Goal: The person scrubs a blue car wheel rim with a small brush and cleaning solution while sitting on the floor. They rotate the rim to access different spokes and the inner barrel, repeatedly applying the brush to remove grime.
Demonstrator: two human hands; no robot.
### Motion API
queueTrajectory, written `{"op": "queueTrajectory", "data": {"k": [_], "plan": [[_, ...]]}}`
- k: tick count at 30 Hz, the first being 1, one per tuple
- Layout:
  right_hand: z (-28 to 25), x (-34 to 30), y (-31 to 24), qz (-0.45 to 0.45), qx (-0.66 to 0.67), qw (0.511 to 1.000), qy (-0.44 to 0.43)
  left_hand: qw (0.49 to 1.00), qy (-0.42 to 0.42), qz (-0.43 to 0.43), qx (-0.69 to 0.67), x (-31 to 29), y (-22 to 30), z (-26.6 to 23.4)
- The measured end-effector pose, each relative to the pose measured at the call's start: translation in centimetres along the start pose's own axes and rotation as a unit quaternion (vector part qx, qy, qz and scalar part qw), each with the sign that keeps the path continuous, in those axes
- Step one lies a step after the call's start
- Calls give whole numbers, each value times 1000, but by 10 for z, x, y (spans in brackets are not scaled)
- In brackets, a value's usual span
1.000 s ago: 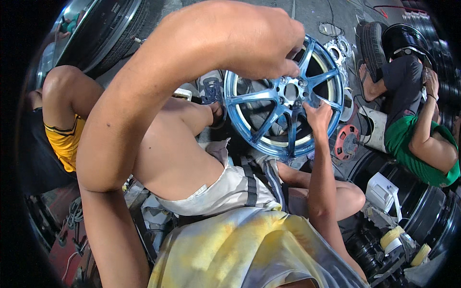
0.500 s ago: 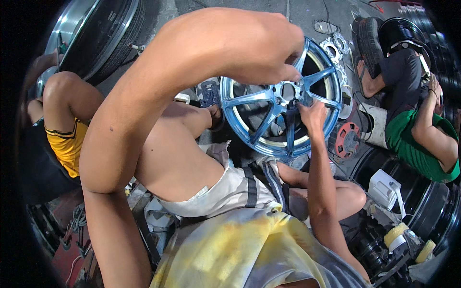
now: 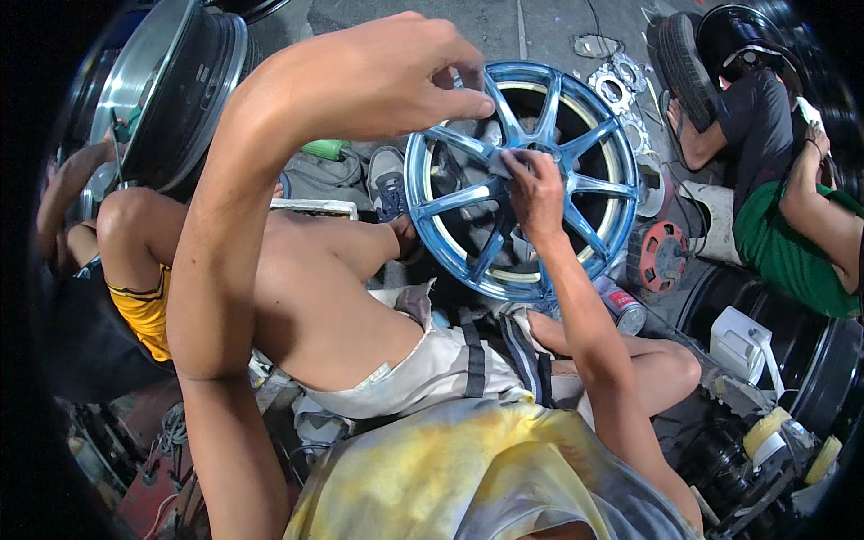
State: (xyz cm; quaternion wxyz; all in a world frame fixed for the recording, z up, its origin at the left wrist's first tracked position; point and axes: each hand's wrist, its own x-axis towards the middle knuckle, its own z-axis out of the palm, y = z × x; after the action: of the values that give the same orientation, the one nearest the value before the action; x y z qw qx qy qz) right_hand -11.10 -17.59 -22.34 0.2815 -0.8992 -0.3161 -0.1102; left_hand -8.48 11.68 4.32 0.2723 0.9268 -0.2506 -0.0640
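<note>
A blue multi-spoke wheel rim [image 3: 598,184] lies in front of my crossed legs. My right hand [image 3: 538,193] is over its hub, thumb and fingers pinched on a small grey pad [image 3: 500,163]. The pad rests against a spoke beside the hub; its material is too small to make out. Raised over the rim's upper left edge is my left hand [image 3: 405,76], fingers curled with a gap between them and the thumb. Nothing shows in that hand, and whether its thumb touches the rim I cannot tell.
To the right lie a red reel [image 3: 660,256], a can [image 3: 624,310], metal ring plates [image 3: 612,90] and a white container [image 3: 742,342]. A person in green [image 3: 801,238] sits beyond. At left, someone in yellow shorts [image 3: 139,306] sits near a large wheel [image 3: 171,99].
My left hand has moved left, away from the hub. The rim has turned clockwise. My right hand has shifted up and left, and the grey pad now shows in its fingers.
</note>
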Motion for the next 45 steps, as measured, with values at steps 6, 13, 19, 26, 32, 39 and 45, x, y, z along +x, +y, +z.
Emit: {"op": "queueTrajectory", "data": {"k": [6, 13, 19, 26, 32, 39, 45], "plan": [[10, 14, -13, -70, -44, 996, 33, 996, -51, -74, 14, 2, 0, -10], [23, 61, -7, -167, -62, 980, -89, 999, -36, -8, 4, 14, 16, -4], [33, 66, 4, -222, 36, 974, 5, 995, -52, -61, 56, 13, 12, -12], [15, 77, 2, -234, -41, 964, -119, 994, -49, -75, 59, 2, 16, -11], [26, 91, -14, -275, -82, 953, -95, 982, -186, -44, 9, 16, 26, -50], [13, 88, -4, -260, -79, 943, -192, 989, -118, -81, -38, -7, 32, -49], [32, 126, -38, -175, -105, 925, -320, 992, -124, -30, -21, 7, 31, -41]]}}
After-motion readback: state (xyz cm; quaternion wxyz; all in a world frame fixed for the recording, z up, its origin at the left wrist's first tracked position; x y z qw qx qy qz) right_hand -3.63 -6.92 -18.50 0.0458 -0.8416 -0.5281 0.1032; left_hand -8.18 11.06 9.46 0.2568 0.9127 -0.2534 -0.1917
